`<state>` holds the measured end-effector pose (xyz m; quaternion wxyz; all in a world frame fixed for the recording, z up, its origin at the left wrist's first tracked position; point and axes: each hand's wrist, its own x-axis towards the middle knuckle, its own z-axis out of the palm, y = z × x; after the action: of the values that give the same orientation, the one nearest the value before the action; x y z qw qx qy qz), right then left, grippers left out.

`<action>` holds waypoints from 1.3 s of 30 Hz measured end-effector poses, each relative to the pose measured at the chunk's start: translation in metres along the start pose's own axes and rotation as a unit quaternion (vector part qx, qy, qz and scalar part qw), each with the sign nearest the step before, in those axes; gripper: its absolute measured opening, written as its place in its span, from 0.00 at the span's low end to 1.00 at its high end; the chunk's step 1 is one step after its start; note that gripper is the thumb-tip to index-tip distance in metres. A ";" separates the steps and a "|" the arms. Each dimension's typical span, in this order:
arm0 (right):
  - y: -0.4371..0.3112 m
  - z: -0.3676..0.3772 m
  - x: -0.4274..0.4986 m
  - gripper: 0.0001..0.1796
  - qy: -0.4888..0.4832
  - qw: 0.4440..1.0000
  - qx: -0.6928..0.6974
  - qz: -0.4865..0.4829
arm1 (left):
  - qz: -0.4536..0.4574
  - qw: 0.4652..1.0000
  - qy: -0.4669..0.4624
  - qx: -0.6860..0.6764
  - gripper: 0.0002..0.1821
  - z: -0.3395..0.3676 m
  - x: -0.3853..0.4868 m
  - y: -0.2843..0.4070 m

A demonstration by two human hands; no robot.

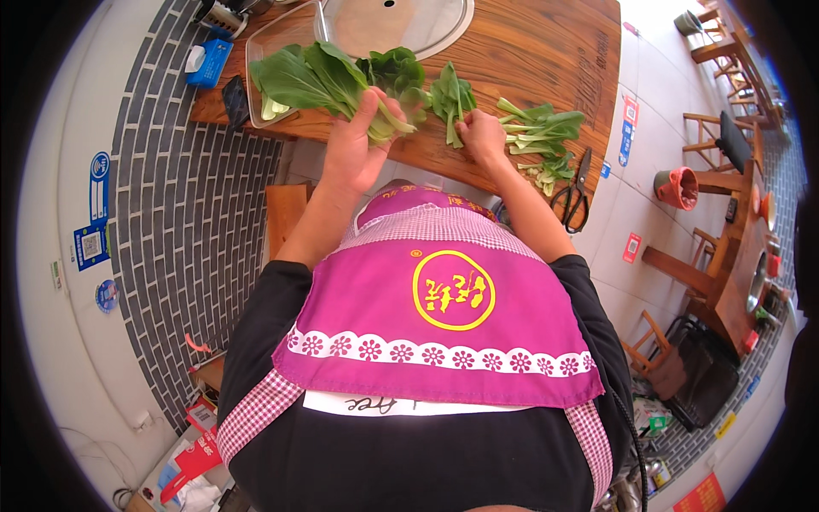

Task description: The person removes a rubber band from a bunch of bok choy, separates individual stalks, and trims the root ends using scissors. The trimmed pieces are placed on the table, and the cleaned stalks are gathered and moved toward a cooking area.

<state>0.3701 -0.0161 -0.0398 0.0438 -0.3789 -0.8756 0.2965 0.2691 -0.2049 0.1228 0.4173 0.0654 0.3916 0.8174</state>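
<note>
My left hand (361, 144) grips a bunch of leafy bok choy (313, 80) by its pale stalks, the leaves spreading left over a clear plastic container (251, 86). Pale stalk ends (274, 109) show inside that container. Beyond my left hand sits a darker leafy clump (400, 67), partly hidden. At the table's near side, the fingers of my right hand (484, 136) pinch a small bok choy piece (452, 96) lying on the wood. Right of this hand is a pile of loose bok choy leaves and stalks (544, 128), with smaller trimmings (551, 171) nearer me.
Black-handled scissors (579, 195) lie by the right edge of the wooden table (537, 51). A round metal cover (441, 25) is set in the tabletop. A tissue box (210, 63) and a dark phone-like object (235, 101) are at the left, beside the brick-patterned wall (192, 192).
</note>
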 end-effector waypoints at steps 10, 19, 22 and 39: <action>0.024 -0.055 -0.021 0.08 -0.204 0.709 0.655 0.167 | -0.049 0.998 -0.005 0.037 0.10 0.010 0.004 -0.013; -0.032 -0.091 -0.075 0.04 -0.064 0.790 0.609 0.002 | -0.054 0.990 -0.007 0.133 0.12 0.026 0.011 -0.051; -0.055 -0.101 -0.094 0.04 0.052 0.925 0.361 -0.107 | -0.035 0.976 0.032 0.213 0.14 0.030 0.010 -0.067; 0.173 -0.119 0.060 0.23 0.048 0.977 0.067 0.199 | -0.092 0.987 -0.071 0.111 0.09 0.021 -0.003 -0.030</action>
<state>0.4735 0.1758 -0.0469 0.0512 -0.5556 -0.7578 0.3383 0.2991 -0.1846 0.1165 0.5074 0.1328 0.4537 0.7204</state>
